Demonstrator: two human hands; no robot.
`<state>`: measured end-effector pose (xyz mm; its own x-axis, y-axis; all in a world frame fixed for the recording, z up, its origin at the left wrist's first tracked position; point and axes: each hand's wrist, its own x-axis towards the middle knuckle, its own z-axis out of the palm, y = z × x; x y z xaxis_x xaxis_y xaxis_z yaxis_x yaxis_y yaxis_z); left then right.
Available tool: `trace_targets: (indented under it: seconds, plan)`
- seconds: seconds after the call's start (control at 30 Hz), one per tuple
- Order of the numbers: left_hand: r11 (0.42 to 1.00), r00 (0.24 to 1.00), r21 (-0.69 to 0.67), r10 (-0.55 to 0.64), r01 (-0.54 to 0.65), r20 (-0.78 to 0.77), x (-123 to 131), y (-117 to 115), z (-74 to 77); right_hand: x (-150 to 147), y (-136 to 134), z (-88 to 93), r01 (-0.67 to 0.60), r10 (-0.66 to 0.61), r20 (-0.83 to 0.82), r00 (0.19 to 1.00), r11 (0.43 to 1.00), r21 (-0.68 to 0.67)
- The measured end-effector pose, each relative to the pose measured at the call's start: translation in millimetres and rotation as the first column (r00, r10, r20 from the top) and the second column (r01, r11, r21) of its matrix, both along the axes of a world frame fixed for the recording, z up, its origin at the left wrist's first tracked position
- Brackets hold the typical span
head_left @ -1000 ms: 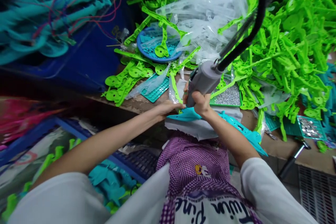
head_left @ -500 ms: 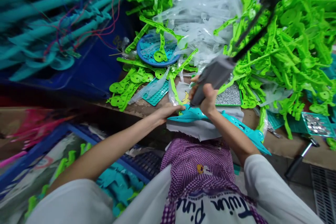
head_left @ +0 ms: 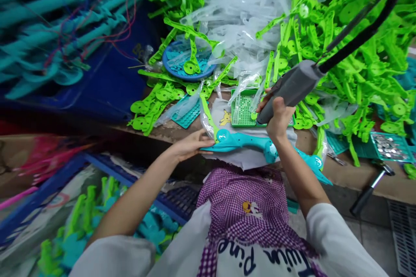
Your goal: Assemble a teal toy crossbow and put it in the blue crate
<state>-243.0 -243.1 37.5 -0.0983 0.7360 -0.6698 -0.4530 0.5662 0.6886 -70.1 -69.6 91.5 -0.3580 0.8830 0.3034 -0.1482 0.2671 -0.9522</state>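
Observation:
A turquoise bow-shaped plastic part (head_left: 250, 140) lies across a cloth at the table's front edge, with bright green arms (head_left: 208, 117) attached near its ends. Shiny round caps show on it, and part of its right half is hidden behind my right forearm. My left hand (head_left: 192, 143) pinches the part's left end, thumb on top. In my right hand (head_left: 280, 117) is a grey electric screwdriver (head_left: 292, 86), tilted, its cable rising to the upper right. Its lower tip is above the part, apart from it, in front of a green tray (head_left: 242, 126).
Behind are heaps of green plastic arms (head_left: 354, 52) and clear plastic pieces (head_left: 240, 21). A blue bowl (head_left: 165, 62) holds small turquoise pieces. Right of me lie a tray of silvery metal pieces (head_left: 390, 147) and a hammer (head_left: 370, 188). Blue crates (head_left: 107, 91) stand on the left.
The screwdriver has lifted off the left end of the turquoise part and moved up and right. That end now shows its shiny cap. My left hand still holds it, shifted slightly left.

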Motion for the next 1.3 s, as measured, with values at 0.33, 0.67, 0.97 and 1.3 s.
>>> trace_targets:
  seconds: [0.33,0.67,0.97,1.3]
  plan:
    - [0.888,0.899,0.157,0.413,-0.433,0.142,70,-48,10.8,1,-63,40.0,-0.454,0.444,-0.13,0.886,0.889,-0.056]
    - [0.694,0.697,0.18,0.715,-0.698,-0.051,97,-44,-3.0,-51,-60,25.5,-0.066,0.075,-0.081,0.994,0.993,0.102]
    - [0.674,0.687,0.472,0.704,-0.568,-0.18,102,-58,-7.2,-28,-32,12.1,0.009,-0.08,0.358,0.93,0.98,0.197]
    - [0.695,0.648,0.601,0.674,-0.395,-0.354,101,-67,8.9,-48,-60,19.0,-0.561,0.621,0.469,0.628,0.779,-0.28]
